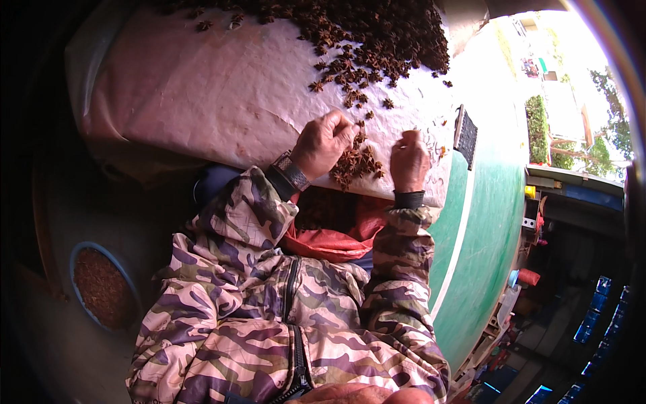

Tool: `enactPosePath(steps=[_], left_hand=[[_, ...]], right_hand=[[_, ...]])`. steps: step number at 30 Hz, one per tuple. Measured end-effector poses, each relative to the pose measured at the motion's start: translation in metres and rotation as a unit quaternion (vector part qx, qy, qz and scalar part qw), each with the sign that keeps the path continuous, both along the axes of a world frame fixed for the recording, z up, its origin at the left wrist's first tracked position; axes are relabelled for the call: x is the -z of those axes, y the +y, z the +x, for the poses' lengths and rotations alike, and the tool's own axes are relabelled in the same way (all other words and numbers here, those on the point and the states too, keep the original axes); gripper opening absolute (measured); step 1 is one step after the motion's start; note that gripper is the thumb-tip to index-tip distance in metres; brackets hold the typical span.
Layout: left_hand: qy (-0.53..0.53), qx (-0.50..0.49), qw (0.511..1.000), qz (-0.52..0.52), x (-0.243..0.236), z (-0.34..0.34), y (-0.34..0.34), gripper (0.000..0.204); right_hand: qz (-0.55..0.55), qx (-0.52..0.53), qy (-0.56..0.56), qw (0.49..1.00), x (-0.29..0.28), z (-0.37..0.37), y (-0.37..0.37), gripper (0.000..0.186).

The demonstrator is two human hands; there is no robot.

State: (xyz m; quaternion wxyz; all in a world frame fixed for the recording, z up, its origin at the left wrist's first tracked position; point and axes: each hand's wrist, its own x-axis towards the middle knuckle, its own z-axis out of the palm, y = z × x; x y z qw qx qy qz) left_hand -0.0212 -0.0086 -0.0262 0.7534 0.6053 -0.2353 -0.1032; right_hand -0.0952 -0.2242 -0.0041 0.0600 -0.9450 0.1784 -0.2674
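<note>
Star anise lies in a large dark heap (377, 34) at the far side of a table with a pale plastic cover (208, 81). A smaller pile of star anise (355, 165) sits near the front edge, between my two hands. My left hand (324, 145) is closed, thumb against the fingers, just left of that pile. To the pile's right, my right hand (409, 163) is closed too, its fingers curled over. What either hand holds is hidden. Below the table edge, an open red sack (326, 244) rests at my lap, its inside dark.
At the left, a blue-rimmed basin (104, 286) of brown bits stands on the floor. Small pale scraps lie on the cover right of my right hand. A dark flat grid-like object (465, 135) sits by the table's right edge, beside a green floor (494, 202) with a white line.
</note>
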Motion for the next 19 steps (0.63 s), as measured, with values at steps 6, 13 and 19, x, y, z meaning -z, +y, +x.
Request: enactPosePath(steps=[6,13,19], left_hand=[[-0.167,-0.046,0.949,0.263,0.002,-0.009,0.0,0.018],[-0.243,-0.135,0.923,0.265,0.006,-0.004,0.002,0.025],[-0.214,-0.114,0.93,0.277,0.006,-0.006,0.003,0.034]], right_hand=[[0.038,0.086,0.048,0.994,0.002,0.028,-0.058,0.033],[0.075,-0.157,0.038,0.984,0.011,0.076,0.004,0.033],[0.141,-0.111,0.156,0.971,-0.021,0.048,0.046,0.037]])
